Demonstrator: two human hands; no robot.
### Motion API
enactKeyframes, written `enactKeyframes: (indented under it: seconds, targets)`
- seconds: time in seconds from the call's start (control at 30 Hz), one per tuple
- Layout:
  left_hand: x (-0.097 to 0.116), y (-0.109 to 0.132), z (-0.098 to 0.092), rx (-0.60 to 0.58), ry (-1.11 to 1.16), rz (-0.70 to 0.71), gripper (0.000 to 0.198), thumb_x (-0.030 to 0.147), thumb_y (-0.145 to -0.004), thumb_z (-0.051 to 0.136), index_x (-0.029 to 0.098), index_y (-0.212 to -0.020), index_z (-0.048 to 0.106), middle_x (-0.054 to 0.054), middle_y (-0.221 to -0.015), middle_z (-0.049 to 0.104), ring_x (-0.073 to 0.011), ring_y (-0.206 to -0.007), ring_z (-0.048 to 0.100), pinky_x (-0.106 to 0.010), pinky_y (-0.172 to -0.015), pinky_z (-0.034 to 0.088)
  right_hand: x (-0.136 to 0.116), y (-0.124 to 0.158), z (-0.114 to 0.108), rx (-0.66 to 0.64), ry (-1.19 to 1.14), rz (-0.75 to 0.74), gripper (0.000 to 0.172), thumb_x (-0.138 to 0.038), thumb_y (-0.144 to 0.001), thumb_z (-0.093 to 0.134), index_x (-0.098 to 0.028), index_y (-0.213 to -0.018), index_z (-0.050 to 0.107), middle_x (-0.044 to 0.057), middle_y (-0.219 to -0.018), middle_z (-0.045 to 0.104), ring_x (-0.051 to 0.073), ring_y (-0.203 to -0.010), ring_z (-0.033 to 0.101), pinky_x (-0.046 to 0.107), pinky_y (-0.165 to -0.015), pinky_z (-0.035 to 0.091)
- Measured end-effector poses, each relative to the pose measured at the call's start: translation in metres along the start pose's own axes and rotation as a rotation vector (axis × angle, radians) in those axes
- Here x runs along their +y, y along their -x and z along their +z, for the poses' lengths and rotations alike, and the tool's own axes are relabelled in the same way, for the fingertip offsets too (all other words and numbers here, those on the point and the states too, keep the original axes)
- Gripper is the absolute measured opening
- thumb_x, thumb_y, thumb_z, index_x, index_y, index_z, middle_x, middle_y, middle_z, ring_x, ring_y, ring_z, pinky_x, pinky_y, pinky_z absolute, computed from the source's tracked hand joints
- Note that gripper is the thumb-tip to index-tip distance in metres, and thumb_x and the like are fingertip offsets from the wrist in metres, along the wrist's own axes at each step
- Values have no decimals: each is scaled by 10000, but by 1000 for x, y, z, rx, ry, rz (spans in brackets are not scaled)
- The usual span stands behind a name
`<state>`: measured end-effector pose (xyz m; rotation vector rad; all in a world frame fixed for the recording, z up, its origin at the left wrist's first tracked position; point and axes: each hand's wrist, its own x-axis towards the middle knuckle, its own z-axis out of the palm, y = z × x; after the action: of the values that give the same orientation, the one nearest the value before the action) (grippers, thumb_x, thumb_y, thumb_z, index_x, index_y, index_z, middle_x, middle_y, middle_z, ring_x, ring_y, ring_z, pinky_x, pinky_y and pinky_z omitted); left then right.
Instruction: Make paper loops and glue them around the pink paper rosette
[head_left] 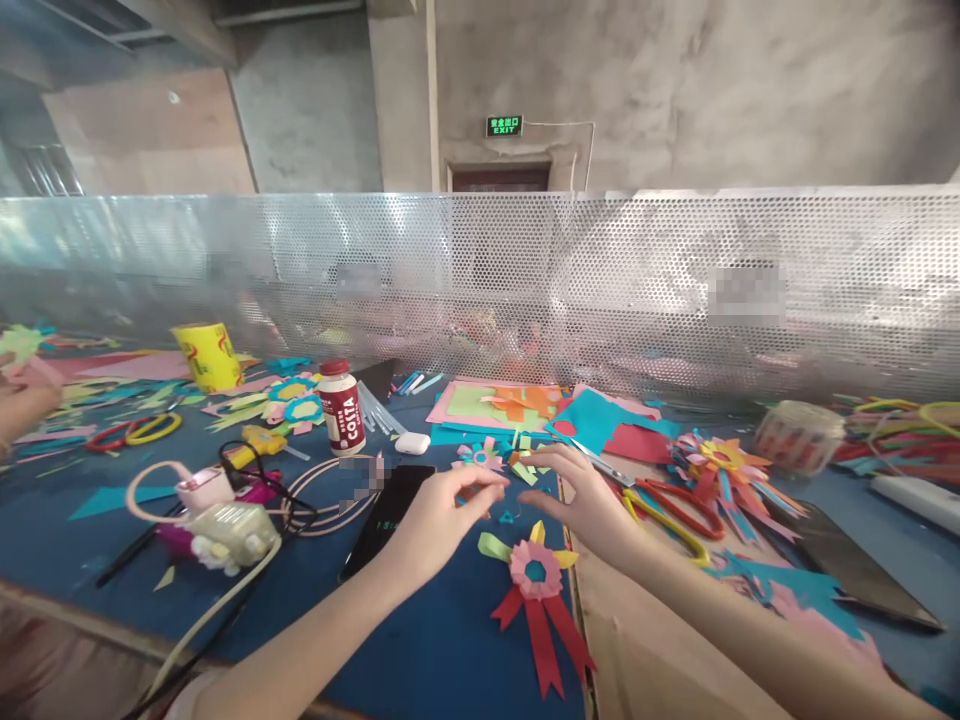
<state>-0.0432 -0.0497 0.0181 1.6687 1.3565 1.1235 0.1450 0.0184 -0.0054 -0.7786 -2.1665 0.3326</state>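
My left hand (454, 510) is over the blue table, fingers curled together in a pinch; whatever may be between them is too small to make out. Across a small gap, my right hand (589, 500) has its thumb apart from its stretched fingers and holds nothing visible. Just below both hands lies a paper rosette (535, 570) with a pink pleated ring, blue centre, yellow and green petals and red tails. Small blue paper scraps (506, 517) lie between the hands. A pink and blue paper flower (480, 455) sits just beyond my left fingertips.
Scissors with red and yellow handles (679, 508) lie right of my right hand, near another paper rosette (724, 465). To the left are a phone (386, 515), a Costa bottle (342, 410) and a glue gun (259, 445). Another person's hand (26, 405) is far left.
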Motion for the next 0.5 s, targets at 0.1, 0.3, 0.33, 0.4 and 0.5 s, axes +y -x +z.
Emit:
enactKeyframes:
  seconds: [0.1, 0.3, 0.33, 0.4, 0.5]
  targets:
    - [7, 2, 7, -72, -69, 104, 195, 320, -806, 575, 211, -923, 685, -12, -877, 696, -160, -790, 610, -243, -683, 440, -13, 10, -15, 141, 96, -149, 315, -358, -773, 629, -248, -1060, 560, 58, -997, 612, 228, -956, 527, 413, -822, 409]
    - [27, 13, 15, -154, -102, 324, 133, 234, -819, 583, 214, -876, 701, 4, -837, 700, -128, -768, 621, -220, -691, 458, -30, 28, -37, 281, 142, -298, 255, -316, -744, 665, -242, -970, 571, 29, -851, 631, 199, -816, 530, 362, -735, 387]
    - [29, 14, 16, -170, -106, 359, 137, 225, -822, 580, 215, -888, 700, 1, -837, 699, -125, -766, 624, -220, -697, 465, -31, 31, -39, 285, 128, -300, 233, -316, -743, 666, -235, -940, 572, 26, -833, 628, 194, -805, 526, 357, -726, 383]
    - [32, 17, 18, -189, -111, 443, 146, 203, -823, 579, 209, -912, 695, -9, -835, 697, -120, -760, 626, -218, -693, 478, -33, 35, -42, 275, 93, -285, 200, -315, -744, 666, -226, -896, 570, 22, -814, 618, 188, -794, 517, 352, -718, 376]
    - [34, 18, 20, -177, -124, 594, 162, 154, -812, 586, 194, -935, 685, -23, -821, 698, -117, -740, 624, -215, -663, 492, -35, 40, -45, 236, 2, -214, 184, -298, -745, 670, -229, -878, 565, 12, -827, 602, 181, -811, 508, 350, -737, 371]
